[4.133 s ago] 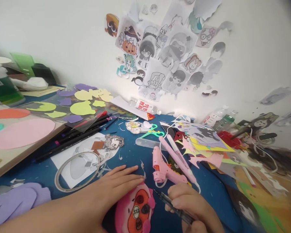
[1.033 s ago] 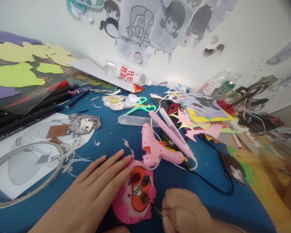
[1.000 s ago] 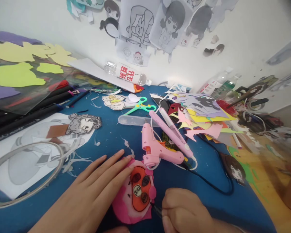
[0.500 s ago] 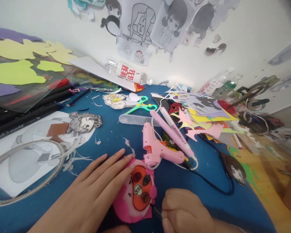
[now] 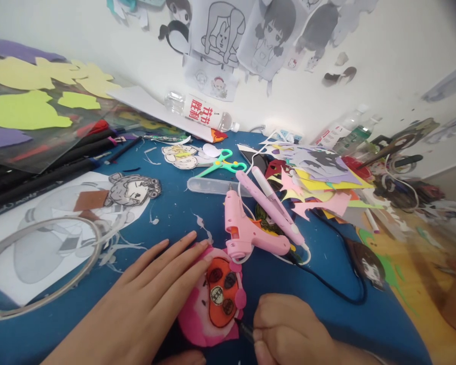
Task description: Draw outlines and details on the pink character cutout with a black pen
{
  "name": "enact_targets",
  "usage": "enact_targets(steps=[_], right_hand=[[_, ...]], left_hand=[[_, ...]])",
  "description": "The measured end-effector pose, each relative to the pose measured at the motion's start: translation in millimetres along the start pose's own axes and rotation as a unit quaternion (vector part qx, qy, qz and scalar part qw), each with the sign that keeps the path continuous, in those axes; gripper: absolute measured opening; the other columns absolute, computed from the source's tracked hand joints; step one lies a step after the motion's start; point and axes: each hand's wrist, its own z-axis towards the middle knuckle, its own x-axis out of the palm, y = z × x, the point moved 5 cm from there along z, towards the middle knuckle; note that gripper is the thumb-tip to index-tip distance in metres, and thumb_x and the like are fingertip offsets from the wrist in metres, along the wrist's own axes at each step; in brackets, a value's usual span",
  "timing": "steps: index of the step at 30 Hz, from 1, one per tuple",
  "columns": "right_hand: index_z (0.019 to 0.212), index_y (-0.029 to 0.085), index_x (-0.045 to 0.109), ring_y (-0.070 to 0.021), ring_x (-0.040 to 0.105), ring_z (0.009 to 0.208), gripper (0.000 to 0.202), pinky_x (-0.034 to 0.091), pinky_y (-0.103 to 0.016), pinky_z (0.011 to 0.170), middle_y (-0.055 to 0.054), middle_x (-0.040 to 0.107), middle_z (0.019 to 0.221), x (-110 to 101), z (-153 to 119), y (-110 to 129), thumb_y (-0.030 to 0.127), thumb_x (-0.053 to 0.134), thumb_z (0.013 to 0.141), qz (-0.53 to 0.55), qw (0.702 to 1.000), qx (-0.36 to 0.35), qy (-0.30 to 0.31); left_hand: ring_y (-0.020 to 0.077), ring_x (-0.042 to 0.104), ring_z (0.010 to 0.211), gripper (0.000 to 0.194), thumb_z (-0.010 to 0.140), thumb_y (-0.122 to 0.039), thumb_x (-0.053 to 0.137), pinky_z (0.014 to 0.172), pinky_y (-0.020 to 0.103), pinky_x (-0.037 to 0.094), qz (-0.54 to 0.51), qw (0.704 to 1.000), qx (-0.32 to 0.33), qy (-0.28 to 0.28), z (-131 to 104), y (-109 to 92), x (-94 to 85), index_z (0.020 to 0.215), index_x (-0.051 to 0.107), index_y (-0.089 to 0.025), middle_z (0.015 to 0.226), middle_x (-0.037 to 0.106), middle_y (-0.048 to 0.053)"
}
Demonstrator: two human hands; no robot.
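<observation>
Left hand, fingers apart, flat on a rounded pink cutout! Right hand pinches a slim black pen at its edge.

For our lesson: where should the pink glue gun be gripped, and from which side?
Probably best by its handle, approached from the near right: the pink glue gun lies on its side, handle stretching rightward, nozzle pointing away from the person, and the lilac tool lies along the handle's far side.

Blue tabletop bears pink cutout and glue gun
</observation>
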Motion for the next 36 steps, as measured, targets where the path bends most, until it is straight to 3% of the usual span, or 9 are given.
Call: enact_targets(steps=[2, 4, 10, 12, 15, 19, 24, 32, 36], right_hand=[[0.081, 0.023, 0.038, -0.0107, 0.039, 0.052, 0.026, 0.04, -0.021, 0.05, 0.005, 0.048, 0.062, -1.3, 0.8, -0.7, -0.003, 0.04, 0.084, 0.007, 1.0, 0.003, 0.002], [0.082, 0.023, 0.038, -0.0107, 0.039, 0.052, 0.026, 0.041, -0.021, 0.051, 0.005, 0.048, 0.063, -1.9, 1.6, -1.5, -0.003, 0.04, 0.081, 0.014, 1.0, 0.003, 0.006], [0.084, 0.022, 0.043, -0.0102, 0.041, 0.051, 0.023, 0.043, -0.021, 0.05, 0.004, 0.051, 0.062, -0.9, -0.1, -0.5, 0.005, 0.041, 0.1, 0.001, 1.0, -0.001, -0.002], [0.084, 0.022, 0.041, -0.0103, 0.04, 0.051, 0.023, 0.042, -0.021, 0.049, 0.004, 0.05, 0.061, -0.8, -0.6, 0.1, 0.005, 0.04, 0.1, -0.002, 1.0, 0.001, -0.004], [0.084, 0.022, 0.04, -0.0106, 0.039, 0.052, 0.024, 0.043, -0.021, 0.049, 0.004, 0.05, 0.061, -0.7, -0.6, -0.6, 0.001, 0.039, 0.094, 0.003, 1.0, 0.005, 0.006], [0.083, 0.023, 0.034, -0.0099, 0.04, 0.053, 0.026, 0.043, -0.02, 0.051, 0.005, 0.047, 0.062, -1.2, 0.9, -2.3, -0.002, 0.039, 0.084, 0.018, 1.0, 0.005, 0.021], [0.083, 0.024, 0.032, -0.0101, 0.04, 0.052, 0.028, 0.04, -0.021, 0.049, 0.005, 0.046, 0.063, -4.1, 3.7, -3.6, -0.003, 0.04, 0.077, 0.014, 1.0, 0.0, 0.026], [0.081, 0.024, 0.028, -0.0104, 0.038, 0.051, 0.03, 0.037, -0.022, 0.046, 0.006, 0.043, 0.06, -1.8, 2.0, -7.0, -0.003, 0.04, 0.074, -0.018, 0.999, 0.022, 0.042], [0.082, 0.024, 0.031, -0.0103, 0.042, 0.053, 0.03, 0.04, -0.022, 0.049, 0.005, 0.048, 0.062, -6.5, 0.3, -7.3, -0.005, 0.039, 0.076, -0.005, 0.998, 0.025, 0.051]], left_hand=[[0.0353, 0.045, 0.151, 0.079, 0.093, -0.058, 0.063, 0.122, 0.053, 0.04, -0.042, 0.998, -0.042, -0.006, -0.4, 1.2, 2.0, 0.163, 0.036, -0.032, 0.162, 0.051, 0.003], [0.0373, 0.047, 0.149, 0.076, 0.092, -0.057, 0.066, 0.122, 0.055, 0.042, -0.074, 0.995, -0.069, -0.01, -0.4, 0.8, 4.0, 0.161, 0.041, -0.034, 0.158, 0.056, 0.004], [0.0374, 0.048, 0.148, 0.074, 0.092, -0.055, 0.066, 0.122, 0.056, 0.041, -0.097, 0.992, -0.079, -0.012, -0.9, 1.4, 4.0, 0.159, 0.043, -0.035, 0.155, 0.059, 0.004], [0.0369, 0.049, 0.147, 0.077, 0.093, -0.055, 0.065, 0.121, 0.055, 0.043, -0.082, 0.995, -0.064, -0.006, -0.9, 2.7, 2.6, 0.162, 0.037, -0.035, 0.158, 0.056, 0.004], [0.0344, 0.044, 0.152, 0.084, 0.098, -0.058, 0.055, 0.118, 0.052, 0.044, -0.005, 1.0, 0.001, 0.007, 0.5, 0.7, 0.8, 0.168, 0.022, -0.026, 0.17, 0.037, 0.005], [0.0272, 0.024, 0.161, 0.086, 0.101, -0.06, 0.047, 0.127, 0.046, 0.026, 0.057, 0.998, 0.035, 0.015, 3.6, -0.1, 0.3, 0.168, 0.016, -0.017, 0.176, 0.018, 0.003], [0.0246, 0.015, 0.163, 0.086, 0.101, -0.06, 0.046, 0.131, 0.042, 0.01, 0.047, 0.998, 0.036, 0.017, 3.7, -0.7, 0.5, 0.168, 0.016, -0.016, 0.177, 0.016, 0.003], [0.0307, 0.032, 0.158, 0.089, 0.099, -0.063, 0.048, 0.121, 0.049, 0.037, 0.058, 0.997, 0.038, 0.018, 1.4, -0.9, 1.5, 0.168, 0.017, -0.017, 0.175, 0.022, 0.005], [0.0302, 0.035, 0.157, 0.086, 0.1, -0.06, 0.049, 0.126, 0.047, 0.03, 0.049, 0.998, 0.033, 0.013, 2.2, -0.7, 0.8, 0.168, 0.018, -0.018, 0.174, 0.025, 0.004]])
